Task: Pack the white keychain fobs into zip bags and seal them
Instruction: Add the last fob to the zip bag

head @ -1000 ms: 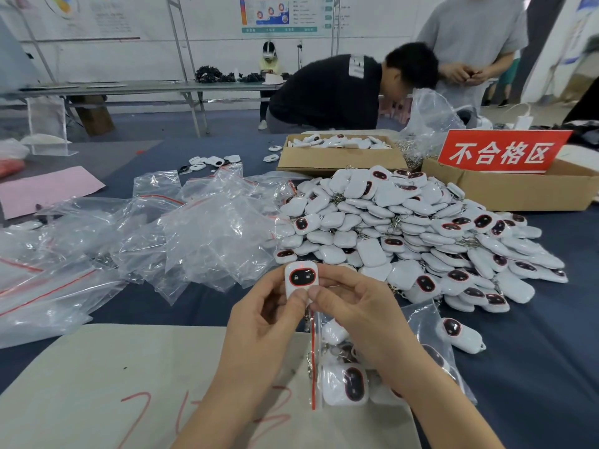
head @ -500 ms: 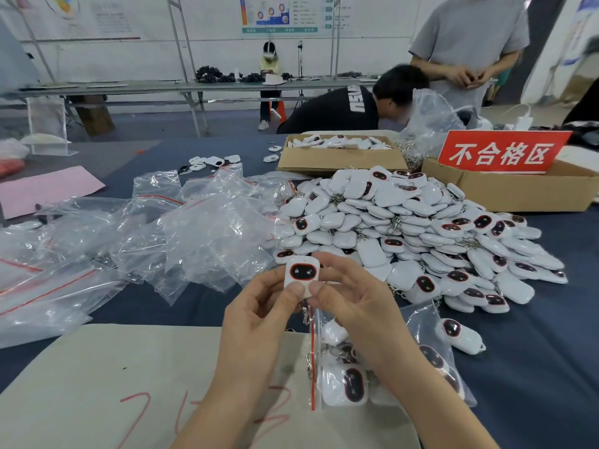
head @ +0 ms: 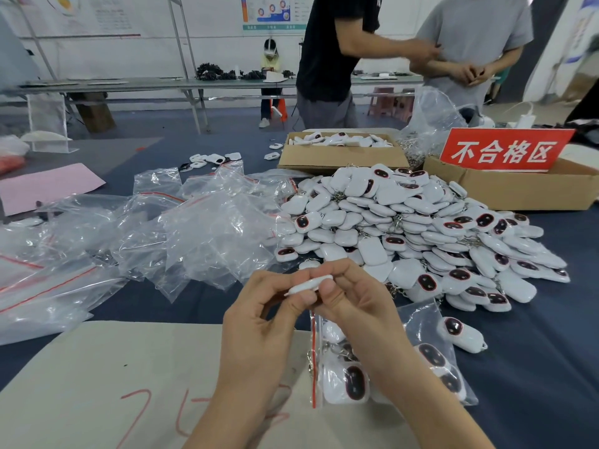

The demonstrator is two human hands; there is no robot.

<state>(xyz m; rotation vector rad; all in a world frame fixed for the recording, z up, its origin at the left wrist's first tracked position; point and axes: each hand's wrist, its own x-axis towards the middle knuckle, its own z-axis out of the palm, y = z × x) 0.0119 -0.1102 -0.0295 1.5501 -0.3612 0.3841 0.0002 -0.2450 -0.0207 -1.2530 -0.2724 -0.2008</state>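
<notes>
My left hand (head: pixel 269 314) and my right hand (head: pixel 351 301) both pinch one white keychain fob (head: pixel 308 284), now tilted edge-on, in front of me. Below my right hand lies a clear zip bag (head: pixel 424 322) with a red strip, holding several fobs with dark faces. A large pile of white fobs (head: pixel 418 228) covers the blue table to the right. One loose fob (head: pixel 462 333) lies beside the bag.
A heap of empty zip bags (head: pixel 181 234) spreads at the left. Two cardboard boxes (head: pixel 340 157) (head: pixel 518 189) stand behind the pile, one with a red sign (head: pixel 504 150). A beige sheet (head: pixel 97 384) lies nearest me. Two people stand beyond the table.
The fob between my fingers has turned from face-up to edge-on. The person in black behind the table has straightened up.
</notes>
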